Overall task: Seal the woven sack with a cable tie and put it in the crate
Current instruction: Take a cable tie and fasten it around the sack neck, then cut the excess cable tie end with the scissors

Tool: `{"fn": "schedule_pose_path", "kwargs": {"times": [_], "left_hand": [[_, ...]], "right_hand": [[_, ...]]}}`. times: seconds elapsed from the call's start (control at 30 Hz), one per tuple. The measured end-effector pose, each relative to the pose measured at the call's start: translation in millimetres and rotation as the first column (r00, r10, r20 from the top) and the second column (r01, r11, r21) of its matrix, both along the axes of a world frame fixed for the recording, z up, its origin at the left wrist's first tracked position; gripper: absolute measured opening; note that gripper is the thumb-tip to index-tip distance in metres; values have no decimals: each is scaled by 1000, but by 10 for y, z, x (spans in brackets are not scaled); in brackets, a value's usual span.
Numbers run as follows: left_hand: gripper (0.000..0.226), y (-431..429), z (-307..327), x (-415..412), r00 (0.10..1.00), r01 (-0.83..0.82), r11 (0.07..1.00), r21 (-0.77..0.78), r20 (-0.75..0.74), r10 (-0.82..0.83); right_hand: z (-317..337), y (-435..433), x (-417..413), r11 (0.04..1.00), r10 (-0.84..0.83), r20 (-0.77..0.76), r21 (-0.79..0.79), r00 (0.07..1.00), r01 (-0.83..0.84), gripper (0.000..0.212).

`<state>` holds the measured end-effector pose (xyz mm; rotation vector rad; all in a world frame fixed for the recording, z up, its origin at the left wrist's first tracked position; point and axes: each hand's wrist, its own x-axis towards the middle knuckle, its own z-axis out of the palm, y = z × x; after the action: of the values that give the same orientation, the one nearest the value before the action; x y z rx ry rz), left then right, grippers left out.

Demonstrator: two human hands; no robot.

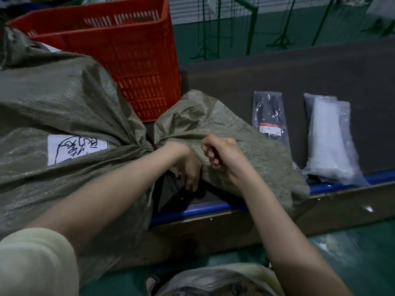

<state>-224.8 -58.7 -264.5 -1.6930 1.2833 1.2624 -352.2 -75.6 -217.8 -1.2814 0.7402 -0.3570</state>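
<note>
A large grey-green woven sack (64,107) with a white handwritten label lies on the left of the table. Its neck (152,144) is bunched tight, and the loose top flap (224,129) fans out to the right. My left hand (189,169) hangs just below the neck, fingers pointing down against the flap's underside. My right hand (220,151) is closed in a fist above the flap, thumb and fingers pinched together; whatever it pinches is too thin to make out. No cable tie shows clearly at the neck. The red plastic crate (132,60) stands behind the sack.
A packet of black cable ties (270,116) and a packet of white ones (329,142) lie on the dark table (299,71) to the right. A blue rail (198,208) edges the table's front. Green metal stands rise beyond the table.
</note>
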Motion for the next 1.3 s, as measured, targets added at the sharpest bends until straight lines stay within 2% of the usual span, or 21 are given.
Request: {"fn": "schedule_pose_path", "kwargs": {"times": [0.03, 0.1, 0.17, 0.23, 0.27, 0.3, 0.37, 0.43, 0.5, 0.6, 0.7, 0.8, 0.87, 0.93, 1.0, 1.1, 1.13, 1.2, 1.27, 1.3], "left_hand": [[38, -4, -78, -26, 999, 49, 995, -91, 21, -47], [34, -50, -64, -35, 1000, 24, 945, -325, 26, -16], [34, -143, 49, 25, 993, -114, 842, -527, -31, 115], [43, -239, 190, 96, 954, -282, 692, -665, -120, 274], [50, -281, 242, 140, 931, -343, 630, -697, -161, 329], [59, -309, 268, 180, 915, -378, 591, -713, -188, 358], [73, -328, 276, 236, 903, -405, 575, -711, -212, 374], [78, -333, 239, 271, 903, -400, 603, -690, -183, 389], [77, -326, 172, 266, 909, -355, 655, -667, -83, 408], [76, -305, 110, 250, 912, -342, 697, -630, -45, 407], [75, -290, 126, 229, 911, -361, 678, -640, -87, 402], [75, -295, 132, 235, 902, -369, 636, -678, -97, 421], [76, -297, 133, 263, 895, -386, 613, -689, -119, 430], [77, -314, 125, 302, 886, -401, 601, -691, -126, 446], [78, -331, 132, 333, 881, -403, 614, -679, -105, 461], [80, -371, 139, 378, 882, -394, 650, -650, -69, 465], [80, -388, 136, 390, 888, -391, 655, -646, -76, 454], [73, -412, 171, 370, 902, -393, 679, -620, -116, 416], [60, -413, 246, 354, 917, -390, 740, -548, -152, 370], [52, -393, 316, 343, 916, -399, 776, -488, -180, 358]], "right_hand": [[-33, -18, -50, 997, 46, -57, -54, 997, -49, 36], [-92, -50, -169, 946, 209, -246, -196, 946, -260, 37], [-138, -60, -262, 788, 368, -515, -269, 774, -554, 34], [-217, -71, -279, 628, 338, -745, -276, 575, -727, 26], [-272, -86, -252, 601, 262, -805, -295, 532, -743, 26], [-350, -117, -207, 618, 170, -829, -331, 532, -713, 30], [-516, -220, -126, 699, -28, -796, -447, 604, -558, 37], [-702, -356, -92, 702, -216, -737, -573, 640, -423, 40], [-865, -466, -117, 697, -315, -712, -622, 628, -355, 45], [-1006, -515, -164, 724, -395, -686, -642, 611, -252, 57], [-1051, -525, -205, 707, -469, -661, -678, 586, -199, 61], [-1042, -601, -266, 769, -462, -699, -622, 546, -146, 67], [-1018, -670, -317, 830, -412, -737, -547, 536, -114, 64], [-971, -701, -398, 865, -384, -733, -498, 562, -60, 50], [-916, -669, -473, 883, -416, -651, -456, 635, 112, 38], [-788, -531, -457, 864, -499, -375, -284, 781, 415, 27], [-727, -468, -419, 854, -512, -266, -259, 817, 451, 20], [-626, -425, -349, 832, -512, -102, -306, 853, 463, 4], [-521, -450, -269, 824, -451, -22, -393, 892, 407, 15], [-482, -469, -222, 825, -409, -25, -438, 912, 357, 13]]}}
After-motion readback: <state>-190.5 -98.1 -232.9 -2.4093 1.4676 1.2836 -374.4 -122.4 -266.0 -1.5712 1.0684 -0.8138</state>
